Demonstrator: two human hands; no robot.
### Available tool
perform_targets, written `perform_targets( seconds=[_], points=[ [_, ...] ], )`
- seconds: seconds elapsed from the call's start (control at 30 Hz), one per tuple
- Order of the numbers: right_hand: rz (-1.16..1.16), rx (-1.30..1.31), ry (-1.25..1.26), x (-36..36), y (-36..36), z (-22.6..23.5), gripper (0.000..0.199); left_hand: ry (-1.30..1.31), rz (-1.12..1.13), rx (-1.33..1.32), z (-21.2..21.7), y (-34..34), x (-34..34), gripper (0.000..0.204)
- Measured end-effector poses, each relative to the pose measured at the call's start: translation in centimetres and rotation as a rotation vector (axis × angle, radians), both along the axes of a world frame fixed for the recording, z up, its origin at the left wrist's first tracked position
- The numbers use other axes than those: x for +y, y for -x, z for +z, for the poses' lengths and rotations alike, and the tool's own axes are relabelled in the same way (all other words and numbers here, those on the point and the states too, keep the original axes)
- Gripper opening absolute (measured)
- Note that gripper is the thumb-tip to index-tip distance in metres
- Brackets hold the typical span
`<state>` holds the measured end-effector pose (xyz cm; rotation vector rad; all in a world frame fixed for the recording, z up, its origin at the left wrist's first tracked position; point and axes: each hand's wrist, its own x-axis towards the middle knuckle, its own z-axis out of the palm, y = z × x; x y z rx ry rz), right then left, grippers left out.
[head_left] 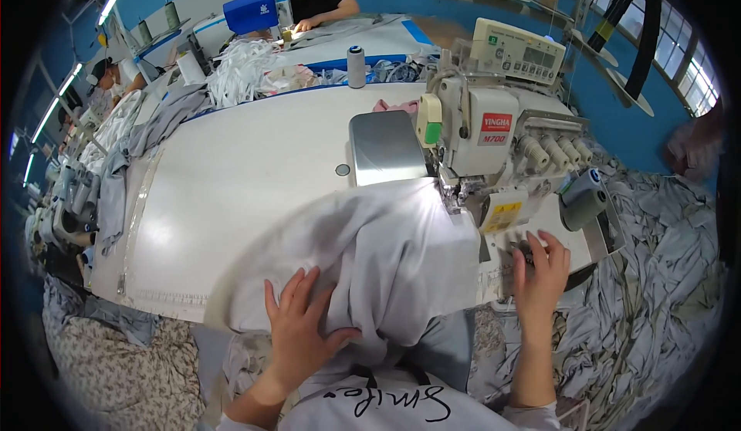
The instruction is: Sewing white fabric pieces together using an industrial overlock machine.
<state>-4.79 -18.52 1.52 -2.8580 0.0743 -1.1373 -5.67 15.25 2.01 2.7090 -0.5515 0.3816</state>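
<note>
A light grey piece of fabric [370, 261] lies in folds over the front of the sewing table and drapes down toward my lap. Its upper edge reaches the lit needle area of an overlock sewing machine [482, 134]. My left hand [301, 331] rests on the fabric with its fingers spread. To the right of the fabric, my right hand [543, 277] is over the machine's front ledge, its fingers bent and apart. A small dark metal thing [527, 249] shows by its thumb and index finger; its kind and whether they touch it are unclear.
A grey thread cone [583, 209] stands at the machine's right, another cone [356, 67] at the table's far edge. White strips [243, 72] are heaped beyond. Grey cloth piles [656, 277] lie at the right, patterned cloth [127, 365] at the lower left. A co-worker [316, 3] sits opposite.
</note>
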Motion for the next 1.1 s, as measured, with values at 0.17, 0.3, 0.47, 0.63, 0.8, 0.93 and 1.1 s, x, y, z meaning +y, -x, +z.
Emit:
perform_targets(
  seconds=[0.17, 0.3, 0.47, 0.63, 0.8, 0.93, 1.1],
  points=[
    [0.427, 0.337, -1.565, 6.0, -0.9, 3.3, 0.021, 0.184, -0.055, -0.015, -4.7, 1.7, 0.9, 0.034],
    [0.458, 0.602, -1.51, 5.8, -1.7, 3.6, 0.018, 0.545, 0.185, 0.136, -5.0, 1.3, 2.3, 0.026],
    [0.55, 0.551, -1.588, 6.4, -1.3, 2.3, 0.019, 0.638, 0.495, -0.049, -0.4, -4.0, 4.1, 0.031],
    [0.612, 0.435, -1.836, 7.2, -1.7, 1.8, 0.018, 0.634, 0.451, -0.093, 3.5, -9.6, 5.4, 0.029],
    [0.623, 0.434, -1.816, 7.3, -1.9, 0.9, 0.017, 0.646, 0.408, -0.089, 4.7, -13.5, 5.4, 0.03],
    [0.649, 0.463, -1.821, 6.8, -2.0, 0.7, 0.019, 0.654, 0.364, -0.074, 5.4, -14.8, 5.0, 0.029],
    [0.606, 0.47, -1.808, 6.8, -2.1, 1.2, 0.019, 0.583, 0.353, -0.204, 6.4, -15.9, 4.0, 0.026]
  ],
)
